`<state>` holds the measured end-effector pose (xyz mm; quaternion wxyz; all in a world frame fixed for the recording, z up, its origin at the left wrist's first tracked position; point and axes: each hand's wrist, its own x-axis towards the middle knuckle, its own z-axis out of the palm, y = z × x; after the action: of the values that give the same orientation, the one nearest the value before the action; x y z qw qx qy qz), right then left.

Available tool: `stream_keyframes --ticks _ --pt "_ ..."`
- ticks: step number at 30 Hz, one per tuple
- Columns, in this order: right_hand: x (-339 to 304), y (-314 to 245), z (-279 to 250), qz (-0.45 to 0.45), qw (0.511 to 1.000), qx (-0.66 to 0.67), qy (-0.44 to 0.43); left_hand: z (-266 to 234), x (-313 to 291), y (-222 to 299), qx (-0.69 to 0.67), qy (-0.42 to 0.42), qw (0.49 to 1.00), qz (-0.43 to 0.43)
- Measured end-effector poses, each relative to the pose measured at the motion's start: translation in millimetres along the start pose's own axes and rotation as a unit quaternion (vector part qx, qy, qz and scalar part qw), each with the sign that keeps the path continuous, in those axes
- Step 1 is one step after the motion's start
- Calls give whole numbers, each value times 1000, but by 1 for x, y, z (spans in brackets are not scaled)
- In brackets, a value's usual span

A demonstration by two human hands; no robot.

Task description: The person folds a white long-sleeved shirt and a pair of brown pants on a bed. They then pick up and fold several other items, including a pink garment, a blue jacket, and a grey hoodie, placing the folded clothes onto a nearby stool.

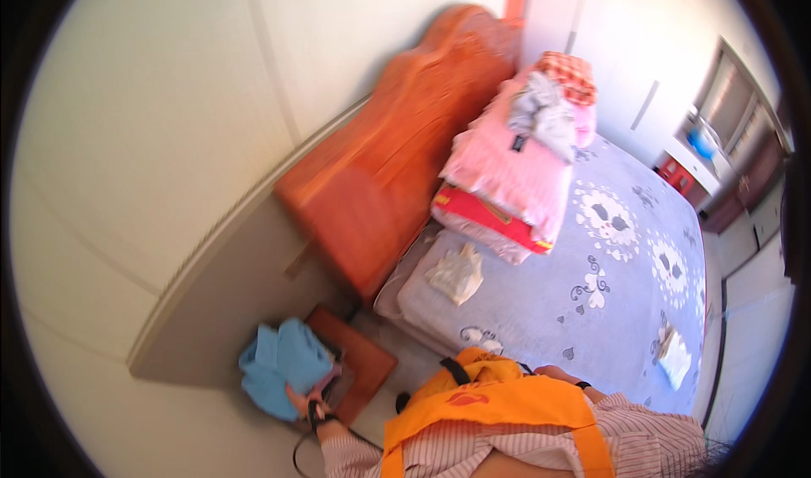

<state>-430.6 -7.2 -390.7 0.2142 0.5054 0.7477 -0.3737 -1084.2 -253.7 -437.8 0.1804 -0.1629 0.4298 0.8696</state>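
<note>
Presently the left hand (300,402) is closed on a bundle of light blue cloth (279,368), gripping it at its lower right edge, so that most of the fabric bulges up and to the left of the fingers, away from the wrist. The bundle sits over the near left corner of a small reddish-brown bedside stand (367,364), partly overhanging it toward the wall; whether it rests on the stand or hangs free cannot be determined. A dark strap circles the left wrist. The right hand (553,375) lies at the near edge of the bed (608,309), just beyond the orange apron (490,402); its fingers are hidden, so whether it is open or closed cannot be told. In my judgement, a one-edge hold on so loose a bundle risks trailing folds; gathering more cloth into the palm, or supporting the far side, would give better control. Well apart, near the wooden headboard (405,131), a pile of folded pink bedding (515,174) stands on the bed.
</note>
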Motion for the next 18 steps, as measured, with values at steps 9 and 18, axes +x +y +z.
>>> stream_keyframes --ticks 9,18 --pt "-12 108 -35 -18 998 22 47 160 -189 0 490 -75 808 318" --pt "-16 201 -59 27 997 9 66 428 -282 -62 -91 -198 956 -194"
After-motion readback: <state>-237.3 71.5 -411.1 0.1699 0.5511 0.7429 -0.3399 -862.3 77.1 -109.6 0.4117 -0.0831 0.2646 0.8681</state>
